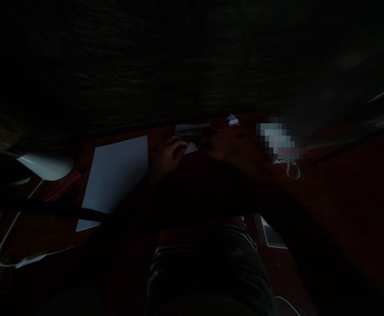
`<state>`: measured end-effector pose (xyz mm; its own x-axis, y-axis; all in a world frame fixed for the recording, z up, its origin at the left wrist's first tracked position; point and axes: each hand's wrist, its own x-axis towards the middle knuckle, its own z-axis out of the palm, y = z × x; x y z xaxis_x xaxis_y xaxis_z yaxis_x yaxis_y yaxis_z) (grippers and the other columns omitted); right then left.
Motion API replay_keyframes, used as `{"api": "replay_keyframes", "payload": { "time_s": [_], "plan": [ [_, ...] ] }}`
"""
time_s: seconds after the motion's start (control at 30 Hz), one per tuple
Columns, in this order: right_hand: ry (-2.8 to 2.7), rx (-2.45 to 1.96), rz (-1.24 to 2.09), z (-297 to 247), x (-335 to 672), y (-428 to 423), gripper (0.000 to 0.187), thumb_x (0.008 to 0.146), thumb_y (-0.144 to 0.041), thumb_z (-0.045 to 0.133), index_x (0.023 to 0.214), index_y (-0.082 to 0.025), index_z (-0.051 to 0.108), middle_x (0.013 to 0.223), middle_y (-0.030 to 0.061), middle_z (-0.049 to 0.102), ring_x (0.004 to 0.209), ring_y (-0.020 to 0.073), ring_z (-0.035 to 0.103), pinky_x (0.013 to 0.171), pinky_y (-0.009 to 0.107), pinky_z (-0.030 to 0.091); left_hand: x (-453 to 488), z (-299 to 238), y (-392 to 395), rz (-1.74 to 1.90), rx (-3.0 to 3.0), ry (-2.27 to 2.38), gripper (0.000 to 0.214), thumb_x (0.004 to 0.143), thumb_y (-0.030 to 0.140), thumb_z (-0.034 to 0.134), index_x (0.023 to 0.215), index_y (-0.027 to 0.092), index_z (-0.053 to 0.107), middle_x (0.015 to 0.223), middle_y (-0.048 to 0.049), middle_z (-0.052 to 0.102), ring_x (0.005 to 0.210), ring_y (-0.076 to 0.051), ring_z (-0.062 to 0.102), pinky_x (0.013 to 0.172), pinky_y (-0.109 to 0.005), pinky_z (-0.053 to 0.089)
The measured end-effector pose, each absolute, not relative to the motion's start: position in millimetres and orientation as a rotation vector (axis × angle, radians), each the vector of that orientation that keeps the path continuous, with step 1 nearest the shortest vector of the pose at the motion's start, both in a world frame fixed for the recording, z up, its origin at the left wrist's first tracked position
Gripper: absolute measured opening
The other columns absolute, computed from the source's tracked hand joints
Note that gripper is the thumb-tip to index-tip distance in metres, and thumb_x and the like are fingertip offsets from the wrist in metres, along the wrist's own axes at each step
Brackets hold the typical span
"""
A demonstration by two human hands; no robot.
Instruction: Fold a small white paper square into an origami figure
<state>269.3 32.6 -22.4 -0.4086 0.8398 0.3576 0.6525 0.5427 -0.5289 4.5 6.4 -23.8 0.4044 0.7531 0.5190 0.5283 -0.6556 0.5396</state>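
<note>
The scene is very dark. My left hand rests on a dark reddish table, its fingers curled on a small white piece of paper. My right hand lies just right of that paper and is barely visible; its fingers seem to touch the same piece, but I cannot make out their shape. A large white sheet lies flat to the left of my left hand.
A small crumpled white scrap and a flat pale object lie farther back. A white lamp head with a white cable sits at the left. A blurred-out white item lies right. Red sticks lie near the lamp.
</note>
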Motion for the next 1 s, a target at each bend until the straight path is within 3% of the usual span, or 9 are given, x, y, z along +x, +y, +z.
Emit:
{"api": "replay_keyframes", "payload": {
  "time_s": [0.1, 0.2, 0.27, 0.47, 0.6, 0.87, 1.0],
  "plan": [
    [-2.164, -1.209, 0.403, -26, 269, 34, 0.017, 0.088, -0.029, 0.094, 0.075, -0.027, 0.084, 0.104, 0.0111, 0.084, 0.123, 0.0374, 0.071, 0.117, 0.055, 0.055, 6, -20, 4, 0.914, 2.533, 1.032, 0.026, 0.107, 0.017, 0.066, 0.121, 0.027, 0.086, 0.132, -0.0085, 0.083, 0.129, -0.03, 0.074, 0.118, -0.052, 0.056],
    [-2.16, -1.248, 0.396, -23, 268, 33, 0.01, 0.083, -0.02, 0.094, 0.086, -0.026, 0.086, 0.118, 0.0123, 0.084, 0.125, 0.0387, 0.072, 0.117, 0.056, 0.055, 4, -19, 5, 0.843, 2.572, 1.019, 0.031, 0.106, 0.014, 0.064, 0.124, 0.027, 0.086, 0.136, -0.0084, 0.085, 0.131, -0.031, 0.074, 0.12, -0.055, 0.055],
    [-2.169, -1.216, 0.419, -21, 268, 31, 0.014, 0.084, -0.015, 0.089, 0.093, -0.026, 0.089, 0.122, 0.0113, 0.085, 0.124, 0.0364, 0.075, 0.115, 0.053, 0.057, 3, -18, 6, 0.816, 2.581, 1.001, 0.035, 0.106, 0.013, 0.063, 0.127, 0.027, 0.086, 0.139, -0.0082, 0.085, 0.134, -0.031, 0.073, 0.121, -0.055, 0.055],
    [-2.302, -1.11, 0.624, -13, 266, 27, 0.035, 0.092, -0.003, 0.07, 0.098, -0.028, 0.094, 0.11, 0.0045, 0.091, 0.107, 0.0264, 0.082, 0.104, 0.042, 0.059, -1, -18, 8, 0.719, 2.602, 0.988, 0.04, 0.106, 0.011, 0.061, 0.133, 0.027, 0.085, 0.142, -0.0086, 0.084, 0.137, -0.032, 0.072, 0.125, -0.059, 0.053],
    [-2.373, -1.148, 0.626, -3, 268, 23, 0.039, 0.094, -0.004, 0.067, 0.106, -0.028, 0.095, 0.119, 0.0043, 0.092, 0.112, 0.0246, 0.083, 0.104, 0.038, 0.058, -1, -14, 8, 0.651, 2.634, 0.983, 0.037, 0.109, 0.015, 0.059, 0.133, 0.026, 0.085, 0.145, -0.0083, 0.083, 0.14, -0.032, 0.071, 0.127, -0.06, 0.052],
    [-2.553, -1.309, 0.438, 23, 256, 6, 0.043, 0.095, -0.005, 0.067, 0.125, -0.023, 0.092, 0.141, 0.0105, 0.086, 0.131, 0.0325, 0.077, 0.109, 0.044, 0.057, 10, -1, -6, 0.503, 2.741, 1.128, 0.034, 0.105, 0.017, 0.062, 0.13, 0.024, 0.085, 0.139, -0.0107, 0.083, 0.137, -0.036, 0.071, 0.126, -0.062, 0.053],
    [-2.574, -1.305, 0.353, 21, 252, 3, 0.042, 0.093, -0.006, 0.071, 0.125, -0.024, 0.092, 0.141, 0.0099, 0.086, 0.13, 0.033, 0.077, 0.111, 0.044, 0.057, 8, -1, -6, 0.498, 2.701, 1.117, 0.034, 0.105, 0.019, 0.063, 0.132, 0.022, 0.083, 0.141, -0.0121, 0.083, 0.14, -0.037, 0.069, 0.127, -0.062, 0.053]
  ]
}}
